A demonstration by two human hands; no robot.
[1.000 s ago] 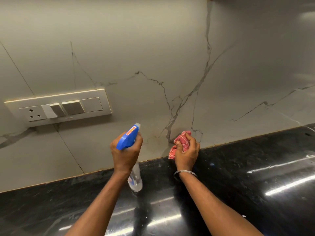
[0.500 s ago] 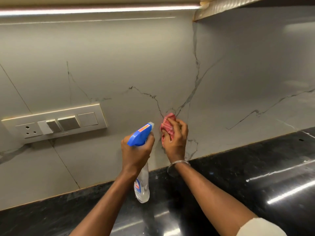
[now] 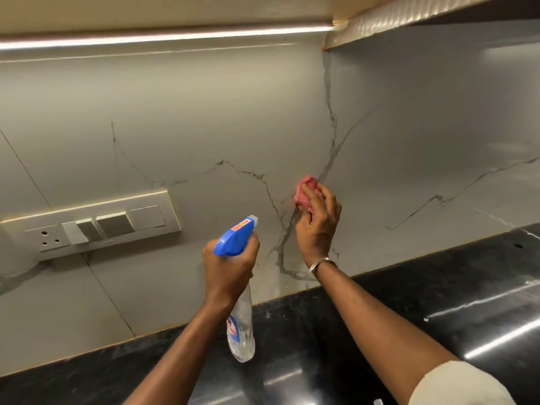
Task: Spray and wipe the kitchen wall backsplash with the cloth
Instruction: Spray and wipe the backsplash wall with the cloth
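The right hand [image 3: 318, 226] is clutching the cloth [image 3: 304, 189] against the backsplash [image 3: 204, 118]; the left hand [image 3: 230, 268] is clutching the spray bottle [image 3: 240, 328].

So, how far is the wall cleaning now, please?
Done: hard to say; the backsplash shows no wet streaks or clear marks of wiping. In hand: the right hand presses the pink cloth against it beside a dark vein, while the left hand grips the spray bottle, nozzle toward it. Left, probably: the wide area near the switch panel and up under the light strip.
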